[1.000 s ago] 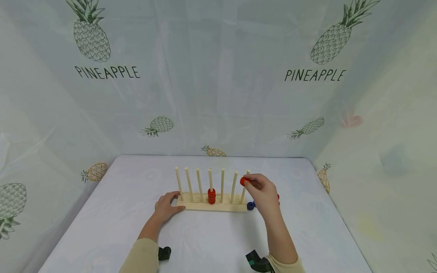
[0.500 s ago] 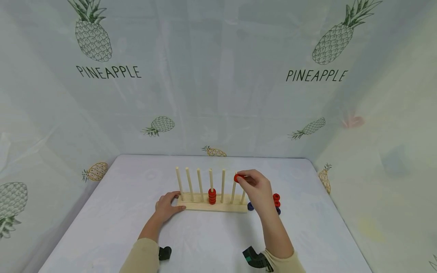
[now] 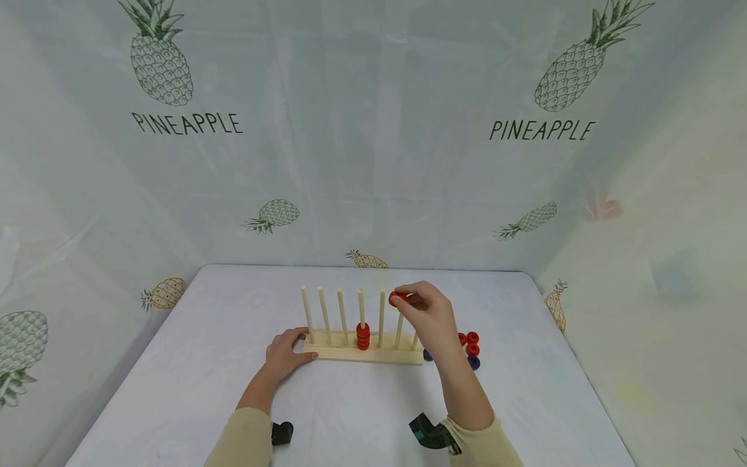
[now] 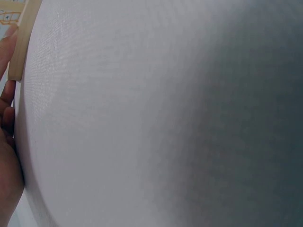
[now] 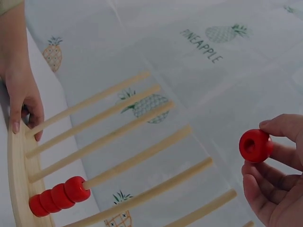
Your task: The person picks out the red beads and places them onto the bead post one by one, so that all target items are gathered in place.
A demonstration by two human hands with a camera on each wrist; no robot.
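Observation:
My right hand (image 3: 430,318) pinches a round red bead (image 5: 263,150) between thumb and fingers, near the top of a peg right of the middle in the head view; the bead's hole shows in the right wrist view. My left hand (image 3: 283,354) grips the left end of the wooden peg stand (image 3: 338,353), thumb along the front edge and fingers behind. Several upright pegs rise from the base. Several red beads (image 3: 363,337) are stacked at the foot of the middle peg (image 5: 137,157), and the other pegs carry none.
Loose red beads (image 3: 473,349) and a dark blue bead (image 3: 473,362) lie on the white table (image 3: 362,408) right of my right forearm. Another blue bead (image 3: 428,355) sits by the stand's right end, partly hidden. A pineapple-print sheet (image 3: 373,162) hangs behind.
My right hand has moved left and slightly up with the red bead, from the rightmost peg past the one beside it. Loose beads at right have come into view. My left hand stays put.

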